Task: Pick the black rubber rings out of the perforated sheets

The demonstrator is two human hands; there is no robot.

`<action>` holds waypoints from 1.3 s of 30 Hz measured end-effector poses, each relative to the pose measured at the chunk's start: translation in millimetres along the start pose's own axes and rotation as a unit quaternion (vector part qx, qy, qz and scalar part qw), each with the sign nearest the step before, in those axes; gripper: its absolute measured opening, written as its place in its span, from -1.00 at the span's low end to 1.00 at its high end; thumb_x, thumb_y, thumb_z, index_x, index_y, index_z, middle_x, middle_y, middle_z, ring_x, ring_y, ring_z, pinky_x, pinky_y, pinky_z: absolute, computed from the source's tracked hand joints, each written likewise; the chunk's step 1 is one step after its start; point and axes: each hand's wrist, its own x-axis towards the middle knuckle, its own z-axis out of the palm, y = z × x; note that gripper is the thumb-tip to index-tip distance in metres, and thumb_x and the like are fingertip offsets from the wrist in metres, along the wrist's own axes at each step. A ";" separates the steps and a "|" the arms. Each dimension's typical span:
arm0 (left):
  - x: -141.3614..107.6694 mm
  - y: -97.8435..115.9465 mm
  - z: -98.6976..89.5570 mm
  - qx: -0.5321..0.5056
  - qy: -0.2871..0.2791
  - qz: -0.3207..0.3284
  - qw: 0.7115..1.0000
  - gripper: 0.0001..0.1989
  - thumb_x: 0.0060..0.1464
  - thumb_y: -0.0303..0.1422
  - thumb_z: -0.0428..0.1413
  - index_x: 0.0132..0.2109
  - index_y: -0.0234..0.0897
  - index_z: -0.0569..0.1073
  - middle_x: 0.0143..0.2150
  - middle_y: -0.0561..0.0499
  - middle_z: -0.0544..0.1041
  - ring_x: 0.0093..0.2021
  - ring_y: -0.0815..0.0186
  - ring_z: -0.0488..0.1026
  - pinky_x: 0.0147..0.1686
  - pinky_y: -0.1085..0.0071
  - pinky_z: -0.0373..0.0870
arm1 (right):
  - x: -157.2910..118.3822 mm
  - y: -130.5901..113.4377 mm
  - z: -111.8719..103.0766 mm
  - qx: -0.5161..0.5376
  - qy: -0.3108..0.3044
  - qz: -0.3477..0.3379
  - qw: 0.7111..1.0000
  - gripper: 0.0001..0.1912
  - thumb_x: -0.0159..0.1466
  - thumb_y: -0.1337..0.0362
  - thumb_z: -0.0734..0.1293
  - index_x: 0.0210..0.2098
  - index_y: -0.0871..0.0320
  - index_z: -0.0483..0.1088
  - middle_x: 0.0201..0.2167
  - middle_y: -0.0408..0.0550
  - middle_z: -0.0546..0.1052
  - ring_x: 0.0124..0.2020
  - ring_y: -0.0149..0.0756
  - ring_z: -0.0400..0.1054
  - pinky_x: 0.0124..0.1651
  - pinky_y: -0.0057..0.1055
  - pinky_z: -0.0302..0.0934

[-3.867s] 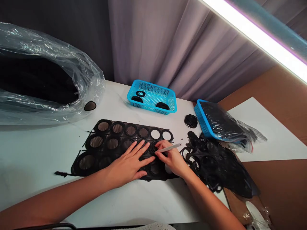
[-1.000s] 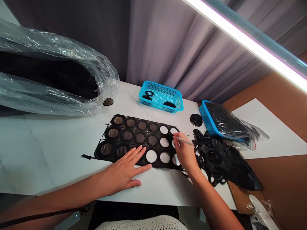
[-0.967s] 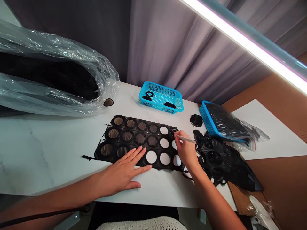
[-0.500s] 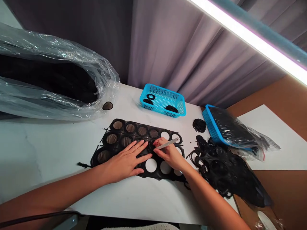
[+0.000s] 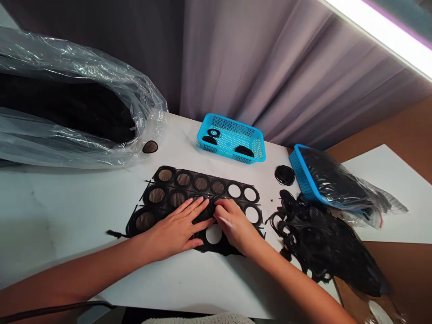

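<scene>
A black sheet (image 5: pixel 222 249) with rows of round rings lies on the white table. Some circles are filled with dark mesh; others are holes showing white. My left hand (image 5: pixel 175 229) rests flat on the sheet, fingers spread, beside the ring being worked on. Pinched in my right hand (image 5: pixel 238 227) is a slim, light-grey pen-like tool (image 5: pixel 224 220), partly hidden and blurred. Its tip is hidden by my fingers, which are at the sheet near my left fingertips.
Behind the sheet stands a blue basket (image 5: pixel 232 153) with several black pieces. To the right are a coil of black rings (image 5: pixel 284 175), a heap of black scraps (image 5: pixel 313 238) and another blue basket (image 5: pixel 300 173) holding a bag. A large clear plastic bag (image 5: pixel 84 58) with black material lies left.
My right hand has turned, so the tool that stuck out toward the upper right now lies mostly hidden across my hand. My left hand keeps its place. The view has shifted slightly.
</scene>
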 end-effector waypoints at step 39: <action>33.6 -27.6 -3.7 0.014 0.028 -0.045 0.998 -0.42 0.35 -0.07 0.03 0.42 -0.03 0.13 0.52 -0.09 -0.13 0.49 0.00 -0.12 0.40 0.04 -0.08 | 59.4 45.6 -38.7 0.118 -0.032 0.024 0.992 -0.83 0.39 0.27 0.27 -0.34 0.12 0.39 -0.19 -0.03 0.48 -0.22 -0.27 0.38 -0.10 -0.29 0.27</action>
